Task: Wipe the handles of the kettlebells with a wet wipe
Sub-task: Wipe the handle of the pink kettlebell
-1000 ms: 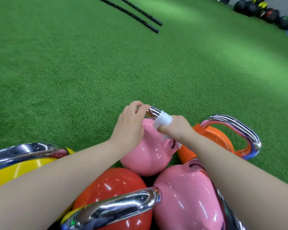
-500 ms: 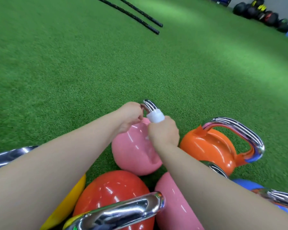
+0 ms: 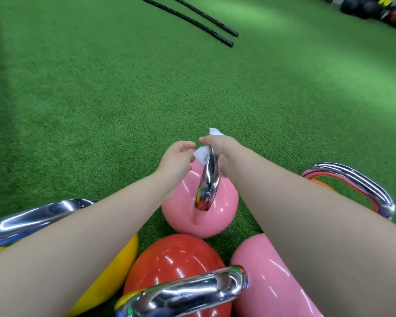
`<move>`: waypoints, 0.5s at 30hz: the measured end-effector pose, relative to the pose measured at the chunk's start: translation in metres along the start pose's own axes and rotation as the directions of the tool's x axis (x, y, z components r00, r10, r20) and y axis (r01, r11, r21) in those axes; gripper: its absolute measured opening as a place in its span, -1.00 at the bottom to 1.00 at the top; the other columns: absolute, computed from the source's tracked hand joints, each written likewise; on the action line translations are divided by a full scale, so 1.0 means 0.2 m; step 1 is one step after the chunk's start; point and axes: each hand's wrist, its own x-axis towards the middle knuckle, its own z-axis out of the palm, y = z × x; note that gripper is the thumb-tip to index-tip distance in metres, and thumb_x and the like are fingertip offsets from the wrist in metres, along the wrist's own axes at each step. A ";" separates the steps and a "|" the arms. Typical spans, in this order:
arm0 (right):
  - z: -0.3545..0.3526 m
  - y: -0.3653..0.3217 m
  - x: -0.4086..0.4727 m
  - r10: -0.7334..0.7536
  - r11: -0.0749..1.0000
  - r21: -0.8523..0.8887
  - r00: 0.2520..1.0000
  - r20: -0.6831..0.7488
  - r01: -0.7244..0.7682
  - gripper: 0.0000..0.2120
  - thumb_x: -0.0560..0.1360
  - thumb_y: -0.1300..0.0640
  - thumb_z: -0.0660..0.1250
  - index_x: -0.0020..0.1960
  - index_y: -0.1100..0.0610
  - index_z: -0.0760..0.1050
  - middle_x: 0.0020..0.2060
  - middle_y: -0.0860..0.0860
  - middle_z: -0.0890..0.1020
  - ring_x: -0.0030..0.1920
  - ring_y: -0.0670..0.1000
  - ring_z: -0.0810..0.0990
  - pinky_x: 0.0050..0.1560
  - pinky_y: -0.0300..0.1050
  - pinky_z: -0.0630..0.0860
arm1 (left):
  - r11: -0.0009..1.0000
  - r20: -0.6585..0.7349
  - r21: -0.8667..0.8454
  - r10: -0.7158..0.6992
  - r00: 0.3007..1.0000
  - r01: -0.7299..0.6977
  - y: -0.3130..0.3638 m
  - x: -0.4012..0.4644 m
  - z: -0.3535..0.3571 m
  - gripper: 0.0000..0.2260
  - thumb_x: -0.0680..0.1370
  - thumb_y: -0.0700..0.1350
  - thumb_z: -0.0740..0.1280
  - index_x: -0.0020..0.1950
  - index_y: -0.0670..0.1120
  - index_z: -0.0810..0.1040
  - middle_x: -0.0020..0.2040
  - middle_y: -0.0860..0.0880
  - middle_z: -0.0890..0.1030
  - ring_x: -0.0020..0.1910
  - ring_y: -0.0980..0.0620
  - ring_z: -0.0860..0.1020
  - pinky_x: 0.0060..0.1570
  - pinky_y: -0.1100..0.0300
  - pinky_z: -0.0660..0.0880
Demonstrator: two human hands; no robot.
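Landmark: the pink kettlebell (image 3: pixel 199 211) standing on the green turf floor (image 3: pixel 101 106), centre of view.

Far left of it: a yellow kettlebell (image 3: pixel 114 268), mostly hidden under my left forearm; its chrome handle (image 3: pixel 32 216) shows above the arm.

Just left of its handle top: my left hand (image 3: pixel 176 161). Fingers loosely curled toward the wipe, tips just beside its lower fold; I cannot tell whether they touch it. Grip closed on nothing that I can see.

The pink kettlebell itself: glossy, round body, upright. Its polished chrome handle (image 3: pixel 208 179) is seen edge-on, a narrow mirrored band rising from the body toward my hands, with coloured reflections near its base.

At the handle top: the wet wipe (image 3: pixel 201 155), white, crumpled, wrapped over the chrome. One corner sticks out beyond my right hand, another fold shows on the left side of the handle.

Just right of the handle top: my right hand (image 3: pixel 222 149), grip curled round wipe and handle together, pinching the wipe against the metal.

Near side of the pink kettlebell: a red kettlebell (image 3: pixel 174 264) with its chrome handle lowest in view, and a second pink one (image 3: pixel 268 282) beside it, partly under my right forearm.

Right of it: an orange kettlebell (image 3: pixel 325 183), barely visible, with a large chrome handle.
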 end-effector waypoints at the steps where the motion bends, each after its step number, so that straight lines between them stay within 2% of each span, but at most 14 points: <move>1: 0.02 0.02 0.03 -0.064 0.997 -0.056 0.994 -0.090 0.059 -0.64 0.53 0.19 0.28 0.31 0.15 0.36 -0.23 0.08 0.54 -0.30 0.02 0.49 -0.31 -0.19 0.42 | 0.999 -0.005 0.019 0.029 1.000 -0.029 0.00 -0.02 0.00 -0.79 0.59 -0.23 0.14 0.17 -0.07 0.46 -0.03 0.03 0.51 0.08 0.01 0.49 0.17 0.07 0.43; 2: 0.03 0.04 0.03 -0.102 0.989 -0.122 0.979 -0.179 0.081 -0.67 0.53 0.19 0.27 0.26 0.22 0.34 -0.09 0.09 0.56 -0.16 0.04 0.50 -0.16 -0.16 0.46 | 0.998 -0.017 0.036 0.061 0.998 -0.060 0.01 -0.04 -0.01 -0.79 0.60 -0.21 0.13 0.18 -0.07 0.46 0.00 0.03 0.51 0.10 0.02 0.47 0.21 0.06 0.42; 4: 0.04 0.09 0.02 -0.146 0.967 -0.242 0.942 -0.300 0.073 -0.84 0.58 0.16 0.16 0.03 0.25 0.26 0.16 0.14 0.50 0.07 0.10 0.47 0.13 -0.06 0.39 | 0.990 -0.062 0.077 0.121 0.991 -0.116 0.02 -0.07 -0.01 -0.77 0.61 -0.19 0.12 0.21 -0.08 0.46 0.11 -0.01 0.50 0.14 0.03 0.45 0.26 0.04 0.38; 5: 0.04 0.12 0.00 -0.207 0.936 -0.340 0.924 -0.321 0.091 -0.84 0.58 0.14 0.15 0.01 0.24 0.24 0.18 0.14 0.48 0.07 0.12 0.46 0.12 -0.05 0.37 | 0.985 -0.082 0.099 0.147 0.986 -0.138 0.03 -0.08 -0.01 -0.77 0.61 -0.18 0.12 0.22 -0.10 0.46 0.16 -0.04 0.49 0.15 0.03 0.44 0.27 0.06 0.37; 6: 0.04 0.15 -0.03 -0.287 0.880 -0.457 0.911 -0.296 0.128 -0.78 0.55 0.12 0.19 0.08 0.23 0.24 0.16 0.13 0.48 0.01 0.12 0.45 0.05 -0.07 0.37 | 0.980 -0.092 0.120 0.170 0.981 -0.159 0.03 -0.10 0.00 -0.77 0.61 -0.18 0.12 0.22 -0.10 0.46 0.20 -0.06 0.48 0.14 0.03 0.43 0.26 0.09 0.36; 8: 0.01 0.22 -0.11 -0.378 0.798 -0.563 0.906 -0.191 0.215 -0.52 0.49 0.09 0.31 0.26 0.22 0.16 0.13 0.13 0.49 -0.01 0.12 0.47 -0.02 -0.10 0.37 | 0.963 -0.102 0.187 0.217 0.971 -0.196 0.02 -0.15 0.02 -0.77 0.60 -0.19 0.14 0.22 -0.11 0.47 0.22 -0.11 0.44 0.10 0.03 0.42 0.18 0.20 0.32; 10: -0.03 0.27 -0.16 -0.338 0.841 -0.460 0.940 -0.037 0.285 -0.36 0.43 0.04 0.39 0.31 0.22 0.11 0.11 0.11 0.50 0.04 0.10 0.52 -0.03 -0.09 0.43 | 0.933 -0.125 0.274 0.273 0.954 -0.231 0.01 -0.18 0.03 -0.78 0.58 -0.21 0.16 0.19 -0.11 0.47 0.19 -0.13 0.39 0.13 -0.03 0.41 0.22 0.20 0.29; 12: -0.07 0.30 -0.20 -0.274 0.905 -0.298 0.952 0.136 0.303 -0.32 0.33 -0.03 0.41 0.31 0.22 0.23 0.05 0.11 0.56 -0.04 0.04 0.56 -0.14 -0.11 0.48 | 0.892 -0.138 0.350 0.350 0.927 -0.285 0.03 -0.23 0.05 -0.79 0.56 -0.22 0.18 0.17 -0.11 0.48 0.13 -0.07 0.34 0.19 -0.07 0.37 0.29 0.18 0.23; 13: -0.09 0.30 -0.22 -0.257 0.920 -0.248 0.946 0.199 0.303 -0.38 0.32 -0.05 0.38 0.27 0.22 0.33 0.02 0.13 0.60 -0.07 0.05 0.58 -0.15 -0.09 0.50 | 0.863 -0.137 0.377 0.410 0.902 -0.335 0.04 -0.26 0.06 -0.79 0.56 -0.23 0.18 0.16 -0.11 0.49 0.09 -0.03 0.31 0.21 -0.06 0.34 0.27 0.22 0.19; 15: -0.15 0.28 -0.25 -0.259 0.953 -0.100 0.942 0.213 0.284 -0.68 0.44 0.04 0.30 0.09 0.22 0.48 -0.08 0.18 0.62 -0.12 0.06 0.58 -0.09 -0.02 0.48 | 0.803 -0.104 0.405 0.517 0.850 -0.438 0.06 -0.30 0.07 -0.80 0.57 -0.24 0.17 0.14 -0.13 0.50 0.08 0.00 0.31 0.21 -0.03 0.32 0.20 0.29 0.16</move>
